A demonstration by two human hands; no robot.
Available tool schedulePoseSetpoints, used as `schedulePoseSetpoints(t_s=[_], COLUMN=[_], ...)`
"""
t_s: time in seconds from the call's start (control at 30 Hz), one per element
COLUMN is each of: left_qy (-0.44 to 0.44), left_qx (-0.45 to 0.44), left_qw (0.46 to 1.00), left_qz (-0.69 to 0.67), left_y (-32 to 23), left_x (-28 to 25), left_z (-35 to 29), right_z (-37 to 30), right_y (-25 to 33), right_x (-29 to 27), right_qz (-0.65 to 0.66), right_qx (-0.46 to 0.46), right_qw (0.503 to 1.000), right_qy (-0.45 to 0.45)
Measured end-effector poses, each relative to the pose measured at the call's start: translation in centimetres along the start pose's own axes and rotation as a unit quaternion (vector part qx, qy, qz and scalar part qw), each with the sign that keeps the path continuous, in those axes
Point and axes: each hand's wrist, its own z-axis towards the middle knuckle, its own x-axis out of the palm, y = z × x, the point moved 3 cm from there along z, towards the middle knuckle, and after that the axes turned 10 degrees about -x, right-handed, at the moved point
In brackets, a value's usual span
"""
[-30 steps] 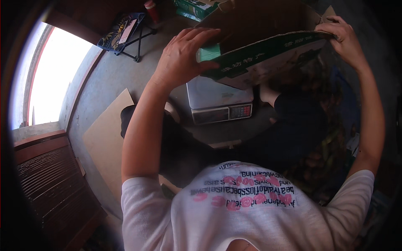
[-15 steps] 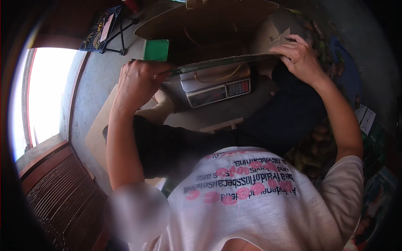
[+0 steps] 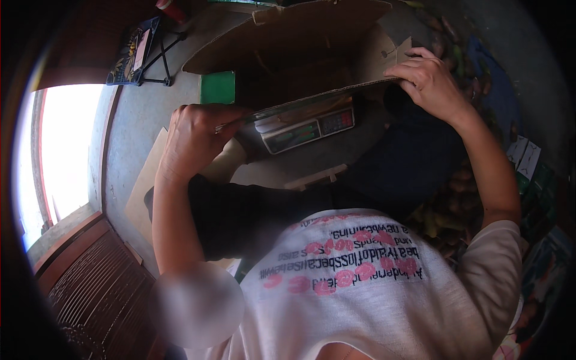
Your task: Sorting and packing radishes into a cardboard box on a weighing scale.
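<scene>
A large open cardboard box (image 3: 288, 37) stands before me at the top, with a green flap (image 3: 217, 88) at its left end. My left hand (image 3: 195, 137) is closed on the left part of its near edge, the fingertips partly hidden. My right hand (image 3: 433, 84) grips the right end of that edge, thumb and fingers round the board. The near edge slants, lower on the left. Below it shows a digital scale (image 3: 307, 133) with a keypad and display. The box covers the scale's platform in part, and I cannot tell whether the two touch.
My dark-trousered legs spread on both sides of the scale. A small folding stool (image 3: 133, 57) stands at the far left, near a red object (image 3: 171, 10). Root-like produce (image 3: 459, 201) is heaped on the right. Carved wooden furniture (image 3: 99, 279) and a bright doorway (image 3: 69, 150) are at left.
My left hand has come lower with the left end of the box's near edge, so the edge slants more. My right hand stays about where it was, still gripping the box.
</scene>
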Motion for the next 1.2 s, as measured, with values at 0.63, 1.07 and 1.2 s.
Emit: schedulePoseSetpoints(t_s=[0.63, 1.07, 1.2], left_qy=[0.026, 0.112, 0.095], left_qx=[-0.011, -0.084, -0.04], left_qw=[0.998, 0.99, 0.991], left_qz=[-0.059, -0.033, -0.088], left_y=[0.4, 1.6, 0.2], left_x=[1.1, 1.2, -1.5], left_z=[0.5, 0.6, 1.1], right_z=[-19.7, -37.1, -43.3], right_y=[-5.1, 10.4, 6.5], right_x=[2.0, 30.2, 32.6], right_qz=[0.159, 0.208, 0.039], right_qx=[0.353, 0.573, 0.727], right_qw=[0.803, 0.791, 0.649], right_qy=[-0.452, 0.056, 0.22])
